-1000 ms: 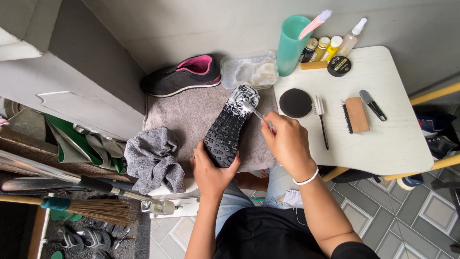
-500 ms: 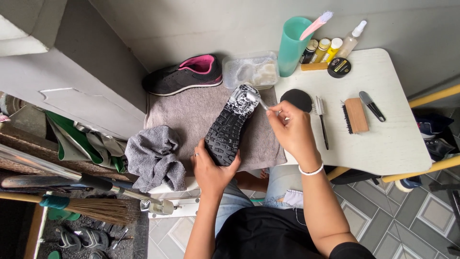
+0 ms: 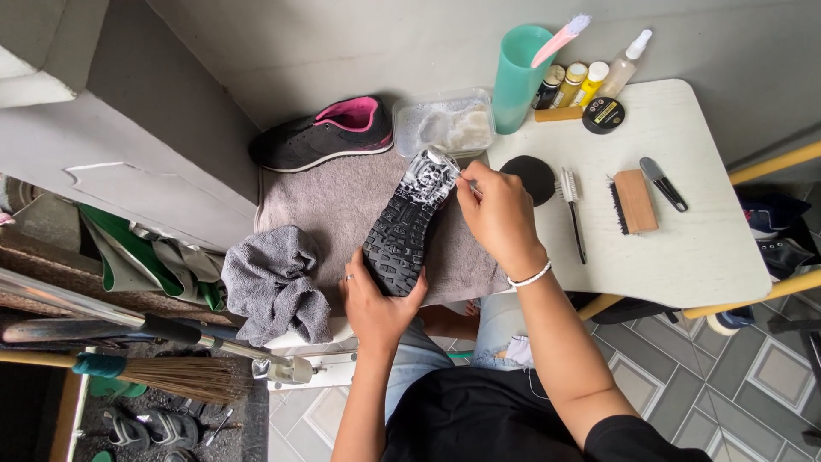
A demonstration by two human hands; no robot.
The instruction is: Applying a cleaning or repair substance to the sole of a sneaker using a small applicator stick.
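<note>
Your left hand [image 3: 376, 304] has its grip clenched around the heel of the black shoe [image 3: 409, 231], which lies sole-up on the grey towel [image 3: 329, 201] over the bench [image 3: 684, 248]. Your right hand [image 3: 496, 214] is pinched shut at the shoe's pale toe end; whatever small tool it holds is too hidden to tell. A second black shoe with pink lining [image 3: 325, 135] rests behind, beside a clear tub [image 3: 445, 124].

Grey plaster wall [image 3: 342, 43], white table [image 3: 701, 248], patterned grey floor tiles [image 3: 727, 376], soft daylight
</note>
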